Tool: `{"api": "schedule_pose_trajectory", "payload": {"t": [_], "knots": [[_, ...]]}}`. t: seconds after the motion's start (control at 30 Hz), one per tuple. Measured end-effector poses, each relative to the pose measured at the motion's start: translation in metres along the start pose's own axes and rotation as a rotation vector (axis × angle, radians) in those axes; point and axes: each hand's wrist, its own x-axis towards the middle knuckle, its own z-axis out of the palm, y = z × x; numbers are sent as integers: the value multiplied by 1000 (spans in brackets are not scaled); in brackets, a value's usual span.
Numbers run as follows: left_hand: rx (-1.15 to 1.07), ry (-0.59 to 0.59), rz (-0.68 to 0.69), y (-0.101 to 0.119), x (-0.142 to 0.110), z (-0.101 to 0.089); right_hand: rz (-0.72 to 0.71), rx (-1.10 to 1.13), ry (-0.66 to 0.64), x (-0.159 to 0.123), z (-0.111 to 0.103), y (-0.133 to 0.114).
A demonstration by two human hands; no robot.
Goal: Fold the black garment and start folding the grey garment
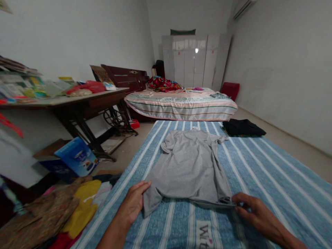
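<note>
A grey T-shirt [193, 166] lies spread on a blue and white striped bed sheet [259, 173], its collar end away from me and its hem towards me. My left hand [135, 200] pinches the hem's left corner, which is lifted a little off the sheet. At the opposite hem corner my right hand [250, 209] grips the fabric between thumb and fingers. The short sleeves lie out to both sides, the left one bunched. Some cloth is folded over near my right fingertips.
Folded dark clothes [243, 128] lie at the bed's far right. Piled clothes [85, 204] and a blue box [77, 157] sit to the left. A cluttered sewing-machine table [93, 98] stands by the left wall. Beyond is another bed [181, 107], with a wardrobe [192, 62] behind.
</note>
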Motion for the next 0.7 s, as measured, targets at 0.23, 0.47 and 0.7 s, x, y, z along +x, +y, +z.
{"api": "schedule_pose_trajectory", "payload": {"t": [0.23,0.47,0.7], "knots": [[299,-230,-40,-8,-23,-6,-80,-150,13,2,12,-6],[193,-72,15,1,-25,-5,-94,-85,48,4,1,-14],[154,69,9,4,-22,-23,36,287,135,-19,-35,1]]}}
